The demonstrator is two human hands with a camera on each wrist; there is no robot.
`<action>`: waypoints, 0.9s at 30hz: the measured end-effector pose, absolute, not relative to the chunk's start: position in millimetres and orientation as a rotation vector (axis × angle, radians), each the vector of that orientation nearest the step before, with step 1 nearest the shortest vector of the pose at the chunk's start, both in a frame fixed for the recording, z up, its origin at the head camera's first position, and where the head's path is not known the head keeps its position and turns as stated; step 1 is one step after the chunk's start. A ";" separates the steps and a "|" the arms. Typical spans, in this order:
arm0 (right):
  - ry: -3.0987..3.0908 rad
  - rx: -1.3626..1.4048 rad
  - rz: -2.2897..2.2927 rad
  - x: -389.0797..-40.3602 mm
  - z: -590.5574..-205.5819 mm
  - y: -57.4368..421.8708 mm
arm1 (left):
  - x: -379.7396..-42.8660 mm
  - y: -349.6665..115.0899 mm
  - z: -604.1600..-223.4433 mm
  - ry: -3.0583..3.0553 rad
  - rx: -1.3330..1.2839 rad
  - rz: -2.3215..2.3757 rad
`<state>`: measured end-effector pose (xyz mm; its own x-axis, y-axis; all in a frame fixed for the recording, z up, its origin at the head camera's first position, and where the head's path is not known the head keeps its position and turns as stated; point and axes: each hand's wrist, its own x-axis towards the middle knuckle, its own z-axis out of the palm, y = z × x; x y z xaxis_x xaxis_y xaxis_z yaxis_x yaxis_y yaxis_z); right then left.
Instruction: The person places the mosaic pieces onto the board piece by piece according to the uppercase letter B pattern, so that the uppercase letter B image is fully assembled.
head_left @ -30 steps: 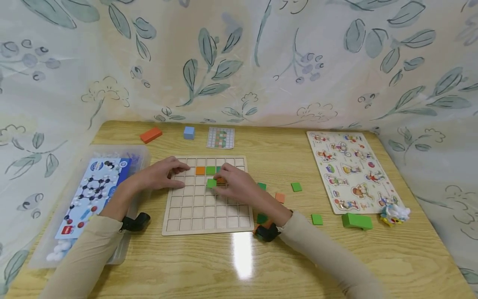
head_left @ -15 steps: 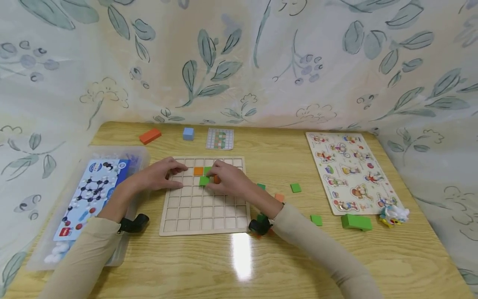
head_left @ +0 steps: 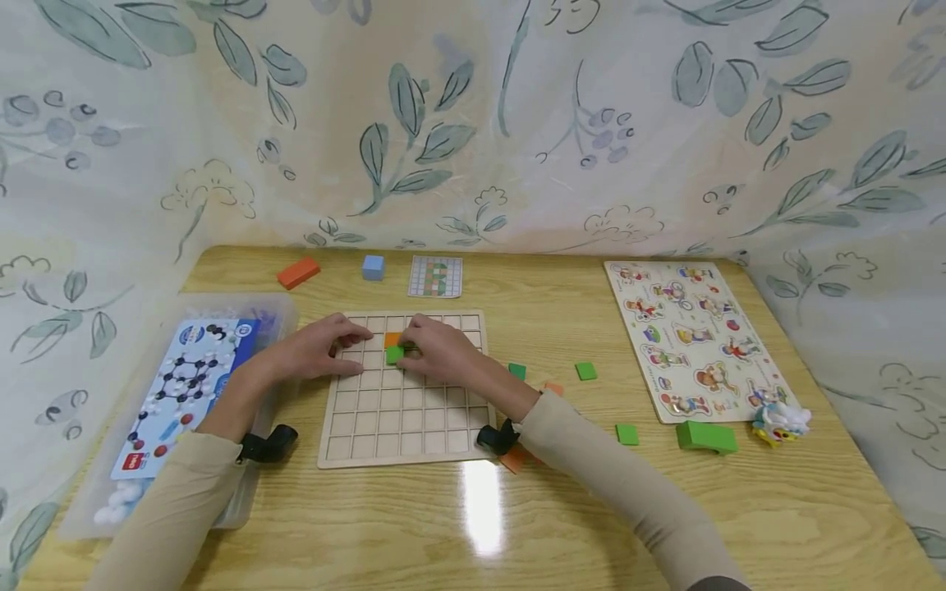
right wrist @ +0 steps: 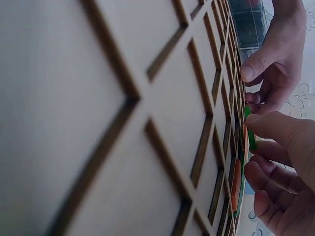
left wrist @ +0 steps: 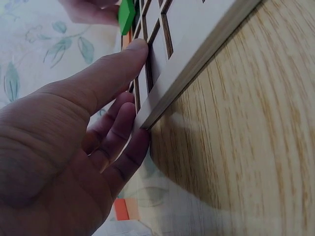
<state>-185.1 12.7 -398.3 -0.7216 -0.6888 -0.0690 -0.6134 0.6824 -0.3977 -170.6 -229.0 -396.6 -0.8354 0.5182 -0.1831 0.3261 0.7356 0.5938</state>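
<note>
A floral curtain [head_left: 532, 139] hangs behind a wood-grain counter [head_left: 355, 525], on which a gridded board [head_left: 384, 423] lies. The right hand [head_left: 445, 353] pinches a green tile [head_left: 395, 355] between its fingers over the board's far rows, on the near side of an orange tile [head_left: 392, 338] in the grid. The left hand [head_left: 316, 349] rests at the board's left edge, thumb and fingers wide apart. Beyond the board lies a patterned card [head_left: 435, 277].

The right hand [head_left: 447, 353] hides part of the board's [head_left: 402, 420] far half; near the tabletop's [head_left: 355, 525] far edge, the card's [head_left: 436, 277] detail is unclear.
</note>
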 end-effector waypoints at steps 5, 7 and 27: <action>2.690 -1.074 -0.491 -183.8 -399.0 9.8 | -170.4 -228.7 -396.2 2.600 0.647 0.800; 2.697 -1.074 -0.476 -183.1 -399.0 9.6 | -170.5 -228.8 -396.4 2.597 0.651 0.801; 2.720 -1.209 -0.623 -157.4 -391.4 54.5 | -172.5 -230.4 -397.9 2.601 0.642 0.781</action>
